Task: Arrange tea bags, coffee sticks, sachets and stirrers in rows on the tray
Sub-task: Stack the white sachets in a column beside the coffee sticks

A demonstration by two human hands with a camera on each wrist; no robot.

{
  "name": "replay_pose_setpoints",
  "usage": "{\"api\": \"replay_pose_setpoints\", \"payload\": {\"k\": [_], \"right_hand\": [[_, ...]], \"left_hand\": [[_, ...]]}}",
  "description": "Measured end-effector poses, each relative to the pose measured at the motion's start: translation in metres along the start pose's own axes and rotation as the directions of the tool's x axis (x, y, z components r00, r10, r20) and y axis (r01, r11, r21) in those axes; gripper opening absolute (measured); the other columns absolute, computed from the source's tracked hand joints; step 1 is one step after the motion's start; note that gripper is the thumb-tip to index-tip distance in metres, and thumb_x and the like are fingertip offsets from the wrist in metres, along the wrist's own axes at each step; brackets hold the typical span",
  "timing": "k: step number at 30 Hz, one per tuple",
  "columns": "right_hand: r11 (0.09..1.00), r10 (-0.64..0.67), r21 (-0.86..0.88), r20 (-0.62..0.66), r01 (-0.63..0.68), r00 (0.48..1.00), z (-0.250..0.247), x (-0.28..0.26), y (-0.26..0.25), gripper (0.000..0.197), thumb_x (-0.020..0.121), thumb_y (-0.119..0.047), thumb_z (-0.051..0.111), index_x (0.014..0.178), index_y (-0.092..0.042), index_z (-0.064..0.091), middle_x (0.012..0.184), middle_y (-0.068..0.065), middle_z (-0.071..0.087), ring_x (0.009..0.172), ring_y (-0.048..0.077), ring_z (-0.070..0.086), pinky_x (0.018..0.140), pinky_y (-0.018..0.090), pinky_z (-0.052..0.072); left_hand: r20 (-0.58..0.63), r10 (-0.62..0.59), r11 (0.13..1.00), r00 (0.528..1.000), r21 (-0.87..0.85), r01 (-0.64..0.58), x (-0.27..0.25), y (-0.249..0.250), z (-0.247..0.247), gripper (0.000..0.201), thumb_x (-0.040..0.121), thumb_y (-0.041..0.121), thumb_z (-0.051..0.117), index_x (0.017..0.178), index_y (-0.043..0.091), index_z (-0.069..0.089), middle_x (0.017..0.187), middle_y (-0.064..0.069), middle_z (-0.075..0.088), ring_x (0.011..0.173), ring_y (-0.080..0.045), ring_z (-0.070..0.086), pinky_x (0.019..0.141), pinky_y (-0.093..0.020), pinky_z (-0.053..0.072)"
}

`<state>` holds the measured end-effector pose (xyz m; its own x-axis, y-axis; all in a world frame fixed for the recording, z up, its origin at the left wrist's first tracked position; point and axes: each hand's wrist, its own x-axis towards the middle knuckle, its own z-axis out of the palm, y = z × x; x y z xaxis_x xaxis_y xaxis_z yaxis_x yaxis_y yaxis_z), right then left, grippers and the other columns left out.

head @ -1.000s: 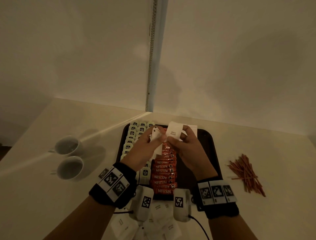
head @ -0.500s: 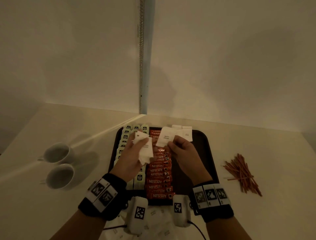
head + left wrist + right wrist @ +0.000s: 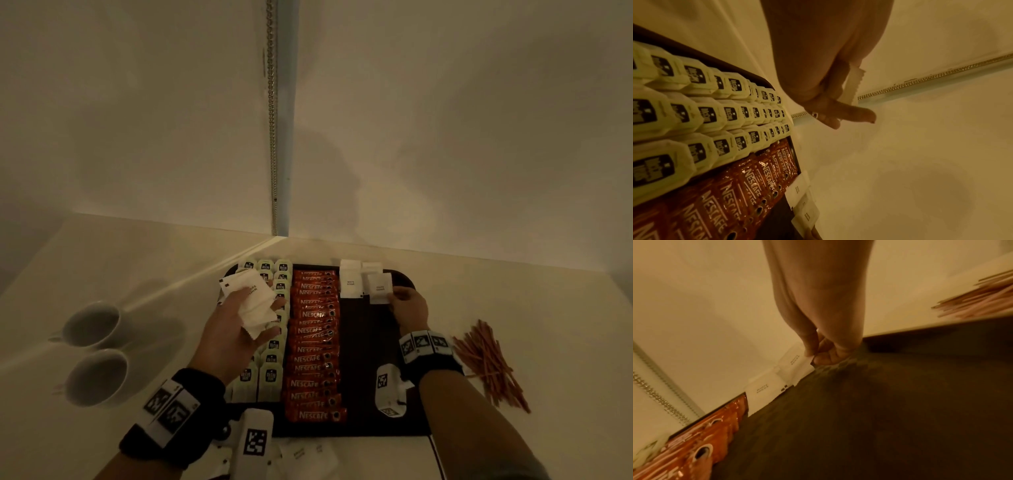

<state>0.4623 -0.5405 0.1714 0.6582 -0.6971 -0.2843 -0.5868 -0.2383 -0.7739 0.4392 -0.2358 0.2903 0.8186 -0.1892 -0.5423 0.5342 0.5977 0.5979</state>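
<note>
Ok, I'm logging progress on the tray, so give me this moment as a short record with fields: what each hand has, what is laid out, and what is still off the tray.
left hand: holds a bunch of white sachets above the tea bag rows
right hand: pinches one white sugar sachet at the tray's far end
tray: dark, on a pale table
tea bags: three rows on the tray's left
coffee sticks: one overlapped row, centre
sachets laid: a few at far end
stirrers: loose pile off the tray, right
cups: two, left of the tray
</note>
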Motion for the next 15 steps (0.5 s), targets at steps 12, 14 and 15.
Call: {"api": "replay_pose_setpoints", "payload": {"k": [12, 14, 15], "right_hand": [[0.996, -0.005, -0.086, -0.024, 0.003, 1.0, 0.018, 0.005, -0.007, 0.021, 0.088, -0.009, 0.059, 0.107, -0.002, 0.062, 0.112, 0.014, 0.063, 0.106, 0.029, 0.057, 0.085, 0.031, 0.043], [0.992, -0.014, -0.127, -0.028, 0.011, 1.0, 0.02, 0.004, -0.01, 0.021, 0.089, -0.01, 0.057, 0.107, 0.0, 0.061, 0.112, 0.016, 0.062, 0.106, 0.03, 0.056, 0.085, 0.031, 0.042], [0.99, -0.017, -0.142, -0.027, 0.013, 0.999, 0.021, 0.004, -0.011, 0.021, 0.089, -0.01, 0.057, 0.107, 0.0, 0.06, 0.112, 0.018, 0.062, 0.106, 0.031, 0.056, 0.085, 0.032, 0.042]], "left_hand": [[-0.002, 0.006, 0.999, 1.0, -0.053, -0.007, 0.0, 0.001, 0.001, 0.024, 0.094, 0.009, 0.041, 0.103, 0.02, 0.06, 0.107, -0.009, 0.062, 0.098, -0.026, 0.059, 0.05, -0.023, 0.055], [-0.033, 0.024, 1.0, 0.999, -0.018, -0.025, 0.001, 0.001, 0.001, 0.024, 0.093, 0.005, 0.043, 0.1, 0.021, 0.061, 0.103, -0.007, 0.063, 0.092, -0.025, 0.059, 0.046, -0.022, 0.052], [-0.029, 0.03, 1.0, 0.999, 0.0, -0.03, 0.001, 0.002, 0.002, 0.025, 0.092, 0.004, 0.044, 0.1, 0.02, 0.061, 0.103, -0.008, 0.064, 0.092, -0.025, 0.059, 0.044, -0.021, 0.051]]}}
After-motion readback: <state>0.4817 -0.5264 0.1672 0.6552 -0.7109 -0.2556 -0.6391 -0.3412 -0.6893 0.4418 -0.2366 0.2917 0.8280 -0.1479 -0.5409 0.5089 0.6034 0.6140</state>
